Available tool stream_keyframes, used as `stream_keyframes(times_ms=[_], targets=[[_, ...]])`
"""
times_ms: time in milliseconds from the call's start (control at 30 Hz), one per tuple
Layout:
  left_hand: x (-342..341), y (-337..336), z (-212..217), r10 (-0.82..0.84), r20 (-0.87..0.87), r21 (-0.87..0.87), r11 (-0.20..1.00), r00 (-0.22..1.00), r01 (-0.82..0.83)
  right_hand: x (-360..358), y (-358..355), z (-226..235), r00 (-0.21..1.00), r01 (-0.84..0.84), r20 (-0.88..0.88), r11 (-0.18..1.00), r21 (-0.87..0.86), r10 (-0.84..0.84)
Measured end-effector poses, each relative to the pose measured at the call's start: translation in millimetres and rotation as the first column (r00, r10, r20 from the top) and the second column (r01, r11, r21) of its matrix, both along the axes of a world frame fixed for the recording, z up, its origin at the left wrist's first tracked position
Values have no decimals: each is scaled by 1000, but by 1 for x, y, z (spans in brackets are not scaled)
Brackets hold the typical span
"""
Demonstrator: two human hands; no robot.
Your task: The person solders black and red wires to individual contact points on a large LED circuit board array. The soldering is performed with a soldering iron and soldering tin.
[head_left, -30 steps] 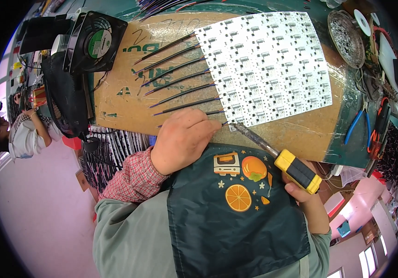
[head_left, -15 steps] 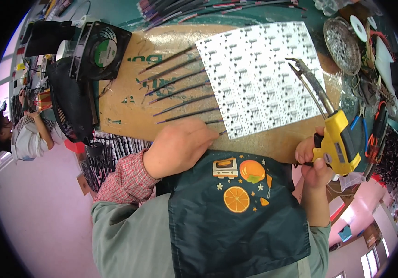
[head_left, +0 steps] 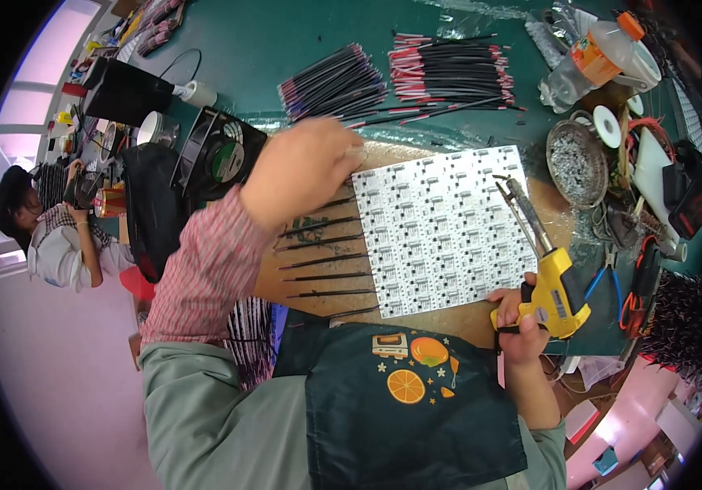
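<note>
My right hand point(head_left: 520, 322) grips a yellow pistol-shaped soldering iron point(head_left: 548, 273) at the near right edge of a white panel of small circuit boards point(head_left: 441, 229); its metal tip points up over the panel's right side. My left hand point(head_left: 300, 169) is raised over the far left corner of the panel, fingers closed near the ends of black wires; whether it pinches one is unclear. Several black wires point(head_left: 322, 261) lie in a row on the brown board point(head_left: 482, 322) left of the panel.
Bundles of red-and-black wires point(head_left: 400, 77) lie on the green table beyond. A black fan point(head_left: 220, 155) stands at the left, a metal dish point(head_left: 573, 162) and solder spool point(head_left: 606, 124) at the right, with pliers point(head_left: 604, 282). Another person point(head_left: 49, 237) sits far left.
My left hand rose from the near edge of the board and reached out to the panel's far left corner. My right hand brought the soldering iron up to the panel's right edge.
</note>
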State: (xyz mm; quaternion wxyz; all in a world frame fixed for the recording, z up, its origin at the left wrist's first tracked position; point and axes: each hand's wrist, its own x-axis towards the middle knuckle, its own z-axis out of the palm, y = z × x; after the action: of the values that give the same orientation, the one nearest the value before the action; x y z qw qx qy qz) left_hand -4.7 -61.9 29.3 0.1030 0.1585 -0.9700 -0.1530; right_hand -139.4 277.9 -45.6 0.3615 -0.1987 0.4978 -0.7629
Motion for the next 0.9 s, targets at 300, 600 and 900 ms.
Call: stream_keyframes(times_ms=[300, 600, 900], targets=[[-143, -38, -25, -10, -123, -148, 989, 992, -9, -2, -1, 1, 998, 17, 62, 1000, -2, -16], [-202, -8, -33, -16, 300, -70, 997, 954, 39, -2, 1, 3, 994, 44, 97, 999, 2, -44], [-202, -17, -18, -74, 159, 186, 981, 985, 44, -4, -1, 4, 996, 44, 81, 999, -10, -43]])
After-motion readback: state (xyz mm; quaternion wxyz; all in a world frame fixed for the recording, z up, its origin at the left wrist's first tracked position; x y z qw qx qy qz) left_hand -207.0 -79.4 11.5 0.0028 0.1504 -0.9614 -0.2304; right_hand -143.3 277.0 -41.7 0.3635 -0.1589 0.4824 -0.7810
